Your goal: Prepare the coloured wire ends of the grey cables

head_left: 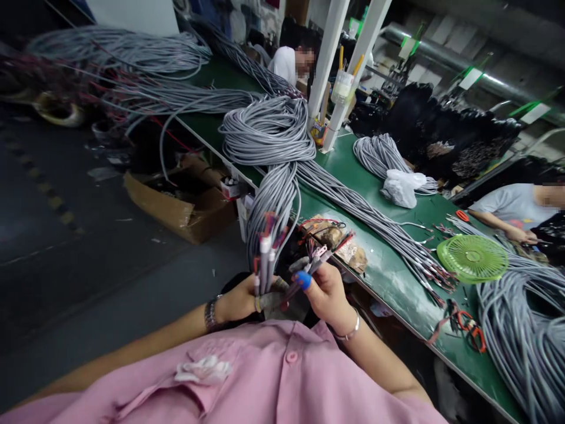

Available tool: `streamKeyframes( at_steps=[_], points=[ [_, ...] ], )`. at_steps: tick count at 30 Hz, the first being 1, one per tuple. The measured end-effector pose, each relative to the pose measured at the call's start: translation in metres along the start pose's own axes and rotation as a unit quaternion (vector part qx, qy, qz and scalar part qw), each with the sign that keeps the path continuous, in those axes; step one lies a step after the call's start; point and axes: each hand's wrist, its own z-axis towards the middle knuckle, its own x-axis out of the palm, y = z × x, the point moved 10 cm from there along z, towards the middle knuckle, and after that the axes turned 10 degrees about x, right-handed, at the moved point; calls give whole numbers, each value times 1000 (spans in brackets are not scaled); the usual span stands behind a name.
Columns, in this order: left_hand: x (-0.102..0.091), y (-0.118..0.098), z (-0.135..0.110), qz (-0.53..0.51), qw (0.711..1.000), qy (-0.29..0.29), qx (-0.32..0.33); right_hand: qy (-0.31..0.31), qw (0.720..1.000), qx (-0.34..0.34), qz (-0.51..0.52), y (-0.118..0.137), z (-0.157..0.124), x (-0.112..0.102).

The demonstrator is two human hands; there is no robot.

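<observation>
Close to my body, my left hand [247, 299] is closed around several grey cables [265, 265], whose stripped ends with coloured wires point up. My right hand [329, 294], with blue tape on the thumb, pinches the ends of other grey cables [311, 268] with white sleeves and thin coloured wires. Both hands are nearly touching in front of my pink shirt. A thick hank of grey cable [276, 197] hangs over the table edge just beyond them. Some fingertips are covered and partly hidden by the cables.
On the green table [388, 288] lie a large cable coil [269, 132], a green fan cover [472, 259], orange-handled scissors [470, 330] and a plastic bag [401, 187]. A cardboard box [180, 200] stands on the floor at left. Two people sit across the table, beyond white posts [324, 59].
</observation>
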Motion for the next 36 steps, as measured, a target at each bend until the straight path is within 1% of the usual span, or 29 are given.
streamKeyframes(
  at_steps=[3, 5, 6, 7, 9, 10, 12, 13, 14, 16, 18, 19, 21, 23, 26, 28, 29, 31, 33, 34, 36],
  points=[
    [-29, -15, -15, 3, 997, -65, 35, 80, 996, -25, -22, 3, -16, 11],
    [-48, -24, -25, 6, 995, -96, 37, 132, 990, -13, -38, -9, -22, 21],
    [-57, -29, -29, -2, 993, -114, 35, 147, 988, 3, -41, -19, -24, 27],
    [-64, -36, -32, -25, 990, -129, 39, 150, 988, 19, -37, -30, -23, 32],
    [-71, -47, -34, -65, 987, -145, 36, 130, 990, 56, -9, -57, -19, 41],
    [-75, -53, -34, -72, 982, -169, 46, 109, 991, 71, 11, -70, -15, 44],
    [-74, -60, -29, -52, 978, -191, 67, 78, 991, 97, 41, -92, -8, 54],
    [-71, -58, -26, -19, 978, -197, 72, 66, 991, 105, 54, -100, -4, 58],
    [-67, -53, -23, 18, 978, -197, 65, 55, 990, 114, 69, -105, -1, 62],
    [-66, -38, -19, 88, 969, -225, 56, 38, 983, 142, 112, -112, 6, 66],
    [-62, -23, -14, 127, 965, -221, 62, 27, 971, 178, 159, -114, 11, 69],
    [-60, -16, -10, 125, 968, -209, 64, 22, 964, 194, 180, -114, 12, 69],
    [-51, -2, -2, 115, 980, -153, 53, 15, 954, 214, 212, -113, 14, 69],
    [-46, 8, 4, 119, 985, -115, 38, 14, 947, 225, 228, -113, 13, 69],
    [-45, 15, 7, 130, 986, -106, 20, 30, 944, 241, 224, -117, 8, 71],
    [-46, 15, 8, 137, 983, -119, 11, 30, 951, 229, 207, -118, 5, 68],
    [-48, 14, 8, 145, 980, -134, 10, 23, 959, 212, 188, -117, 4, 64],
    [-55, 10, 5, 159, 971, -176, 13, 0, 979, 163, 125, -109, 2, 54],
    [-64, 8, 0, 154, 964, -217, 11, -11, 992, 115, 44, -102, -1, 46],
    [-69, 8, -2, 137, 963, -233, 9, -4, 995, 96, 10, -100, -2, 45],
    [-76, 11, -6, 78, 965, -250, 5, 31, 996, 78, -28, -103, -6, 48]
  ],
)
